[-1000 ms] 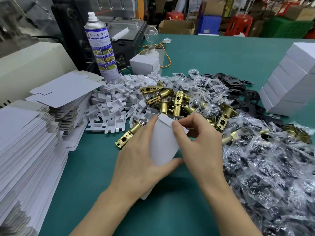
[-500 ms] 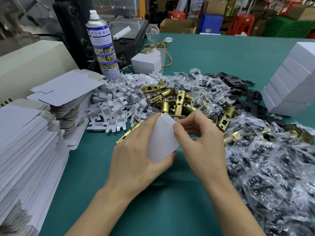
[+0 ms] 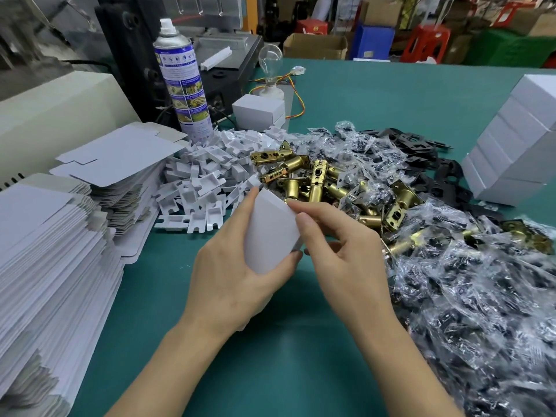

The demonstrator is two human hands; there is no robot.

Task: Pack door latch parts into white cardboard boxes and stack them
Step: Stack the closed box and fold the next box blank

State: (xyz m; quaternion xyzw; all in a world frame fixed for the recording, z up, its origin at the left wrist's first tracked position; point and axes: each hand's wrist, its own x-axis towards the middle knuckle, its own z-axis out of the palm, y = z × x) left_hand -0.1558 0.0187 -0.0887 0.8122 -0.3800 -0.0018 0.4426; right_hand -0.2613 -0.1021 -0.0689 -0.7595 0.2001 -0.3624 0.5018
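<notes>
Grips a small white box (image 3: 270,236) at frame centre with the left hand (image 3: 228,284), fingers curled round it; pinches its upper corner with the right hand (image 3: 343,257), likely steadying it for folding, brass latches (image 3: 317,182) just above.

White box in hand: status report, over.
Left hand grips white box. Right hand pinches its upper edge. Not yet stacked. Brass latches piled just beyond.
</notes>
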